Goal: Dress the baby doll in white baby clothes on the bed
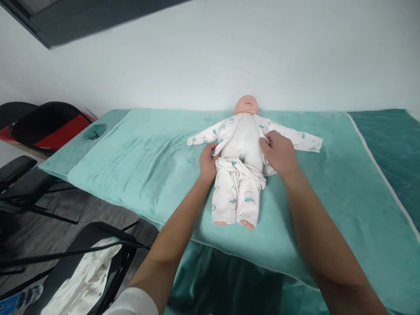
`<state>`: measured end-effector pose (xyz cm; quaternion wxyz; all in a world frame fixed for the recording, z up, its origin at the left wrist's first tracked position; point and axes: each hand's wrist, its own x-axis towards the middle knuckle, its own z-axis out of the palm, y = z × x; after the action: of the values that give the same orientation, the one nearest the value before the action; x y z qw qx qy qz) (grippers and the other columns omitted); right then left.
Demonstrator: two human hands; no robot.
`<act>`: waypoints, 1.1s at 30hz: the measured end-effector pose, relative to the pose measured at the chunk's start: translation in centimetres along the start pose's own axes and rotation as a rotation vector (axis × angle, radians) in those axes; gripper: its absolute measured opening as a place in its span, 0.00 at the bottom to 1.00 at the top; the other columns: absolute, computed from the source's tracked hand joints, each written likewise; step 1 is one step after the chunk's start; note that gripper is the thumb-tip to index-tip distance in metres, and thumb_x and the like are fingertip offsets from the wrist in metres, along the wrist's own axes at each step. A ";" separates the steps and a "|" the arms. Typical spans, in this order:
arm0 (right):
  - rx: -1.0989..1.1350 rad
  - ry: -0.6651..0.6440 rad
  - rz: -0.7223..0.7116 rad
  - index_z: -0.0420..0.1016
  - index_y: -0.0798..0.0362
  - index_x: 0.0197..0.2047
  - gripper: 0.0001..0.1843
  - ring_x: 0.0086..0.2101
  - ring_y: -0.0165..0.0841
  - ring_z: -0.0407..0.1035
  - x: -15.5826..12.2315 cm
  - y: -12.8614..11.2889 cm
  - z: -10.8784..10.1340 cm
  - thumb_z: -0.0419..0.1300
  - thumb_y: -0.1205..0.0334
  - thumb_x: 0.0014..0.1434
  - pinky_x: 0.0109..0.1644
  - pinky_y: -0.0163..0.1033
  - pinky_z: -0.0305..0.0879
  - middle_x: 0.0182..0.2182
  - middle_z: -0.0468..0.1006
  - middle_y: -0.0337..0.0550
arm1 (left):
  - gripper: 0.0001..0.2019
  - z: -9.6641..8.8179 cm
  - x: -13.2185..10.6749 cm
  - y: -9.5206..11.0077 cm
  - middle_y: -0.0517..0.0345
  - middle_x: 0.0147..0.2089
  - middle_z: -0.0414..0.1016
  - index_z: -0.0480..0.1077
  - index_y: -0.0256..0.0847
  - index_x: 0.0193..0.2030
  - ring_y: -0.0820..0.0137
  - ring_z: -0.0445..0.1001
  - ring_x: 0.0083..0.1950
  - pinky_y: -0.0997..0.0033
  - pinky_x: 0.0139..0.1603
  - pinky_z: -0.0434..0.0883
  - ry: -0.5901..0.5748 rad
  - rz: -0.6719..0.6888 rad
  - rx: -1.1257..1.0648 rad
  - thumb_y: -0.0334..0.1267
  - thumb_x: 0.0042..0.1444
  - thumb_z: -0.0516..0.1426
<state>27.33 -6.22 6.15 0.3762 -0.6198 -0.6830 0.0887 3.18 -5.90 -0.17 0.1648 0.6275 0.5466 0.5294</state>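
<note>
A baby doll lies on its back on a green padded bed, its head by the wall and its feet toward me. It wears a white printed jacket, spread at the front over its bare white torso. Matching printed trousers sit low on its hips, bunched at the waist. My left hand pinches the jacket's lower edge on the left side. On the other side, my right hand grips the jacket's right front edge between thumb and fingers.
The green bed cover stretches to both sides, with a face hole at the left end. White cloth lies on a black chair at lower left, near a bottle. Red-and-black chairs stand beyond.
</note>
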 end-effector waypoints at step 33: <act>0.012 -0.017 0.104 0.78 0.49 0.40 0.10 0.40 0.44 0.74 0.9 5.8 -3.9 0.58 0.59 0.57 0.48 0.51 0.70 0.40 0.81 0.50 | 0.16 -4.5 1.4 -3.3 0.38 0.55 0.73 0.72 0.38 0.50 0.53 0.68 0.61 0.49 0.65 0.63 0.272 -0.104 0.415 0.25 0.56 0.52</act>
<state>34.28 -5.46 5.86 0.3691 -0.6514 -0.6524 0.1177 -2.53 -5.23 -0.39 -0.0156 0.5419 0.6924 0.4761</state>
